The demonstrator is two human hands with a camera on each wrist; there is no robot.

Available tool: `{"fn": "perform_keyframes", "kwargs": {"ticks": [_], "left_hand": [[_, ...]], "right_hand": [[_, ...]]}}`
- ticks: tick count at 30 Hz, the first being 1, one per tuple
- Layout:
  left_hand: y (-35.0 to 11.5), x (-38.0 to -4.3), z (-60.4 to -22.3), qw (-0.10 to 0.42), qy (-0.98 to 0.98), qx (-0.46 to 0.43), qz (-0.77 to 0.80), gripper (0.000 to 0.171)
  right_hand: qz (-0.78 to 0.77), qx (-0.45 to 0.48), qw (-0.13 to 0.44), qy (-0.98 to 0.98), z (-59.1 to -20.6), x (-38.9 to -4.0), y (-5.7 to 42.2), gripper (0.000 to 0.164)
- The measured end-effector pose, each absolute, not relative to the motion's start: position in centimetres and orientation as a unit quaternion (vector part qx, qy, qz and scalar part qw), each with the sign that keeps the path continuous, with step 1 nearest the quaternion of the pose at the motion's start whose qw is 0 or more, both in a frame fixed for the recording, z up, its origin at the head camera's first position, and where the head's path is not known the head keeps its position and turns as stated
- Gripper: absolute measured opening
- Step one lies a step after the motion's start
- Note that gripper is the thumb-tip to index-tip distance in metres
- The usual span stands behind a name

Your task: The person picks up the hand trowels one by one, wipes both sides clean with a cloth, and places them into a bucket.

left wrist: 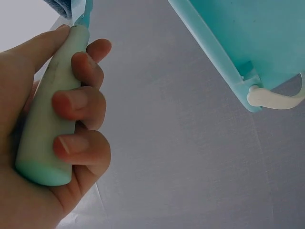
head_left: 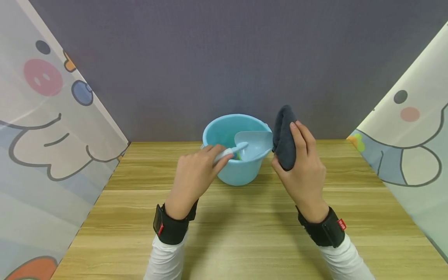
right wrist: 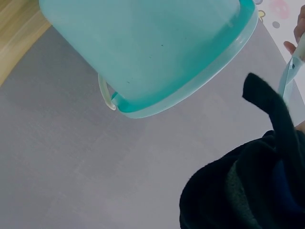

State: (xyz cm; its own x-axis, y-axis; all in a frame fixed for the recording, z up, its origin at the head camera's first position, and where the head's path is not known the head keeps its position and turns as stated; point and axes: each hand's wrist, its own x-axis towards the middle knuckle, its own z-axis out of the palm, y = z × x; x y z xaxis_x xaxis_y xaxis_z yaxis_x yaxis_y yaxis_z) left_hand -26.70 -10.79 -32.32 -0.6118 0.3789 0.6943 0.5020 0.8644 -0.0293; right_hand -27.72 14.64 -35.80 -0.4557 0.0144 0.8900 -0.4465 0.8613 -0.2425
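Note:
My left hand [head_left: 196, 169] curls its fingers round the pale handle [left wrist: 55, 105] of a small light-blue dustpan [head_left: 257, 140]. The dustpan's broad pan is over the mouth of a light-blue bucket [head_left: 238, 173], close to its right rim. A folded dark grey cloth [head_left: 285, 138] is gripped in my right hand [head_left: 304, 167], raised just right of the bucket and near the pan's edge. In the right wrist view the cloth [right wrist: 238, 186] looks almost black, with a loose strip sticking out. Something small, green and blue, shows partly inside the bucket.
The bucket stands near the back of a wooden table [head_left: 238, 233]; its white handle [left wrist: 276, 99] hangs at the rim. A grey panel [head_left: 224, 58] rises behind the table. Cartoon-printed sheets [head_left: 45, 128] border both sides.

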Motion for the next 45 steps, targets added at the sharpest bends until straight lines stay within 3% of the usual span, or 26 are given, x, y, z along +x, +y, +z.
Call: {"fn": "perform_keyframes", "kwargs": {"ticks": [24, 45], "left_hand": [[-11.1, -26.6, -32.0, 0.315, -0.916, -0.211, -0.129, 0.029], [-10.9, -26.9, -32.3, 0.335, -0.906, -0.238, -0.099, 0.024]], "right_hand": [[0.256, 0.136, 0.509, -0.81, -35.6, -27.4, 14.9, 0.073], [0.327, 0.185, 0.575, -0.726, -34.3, -26.1, 14.0, 0.061]]}}
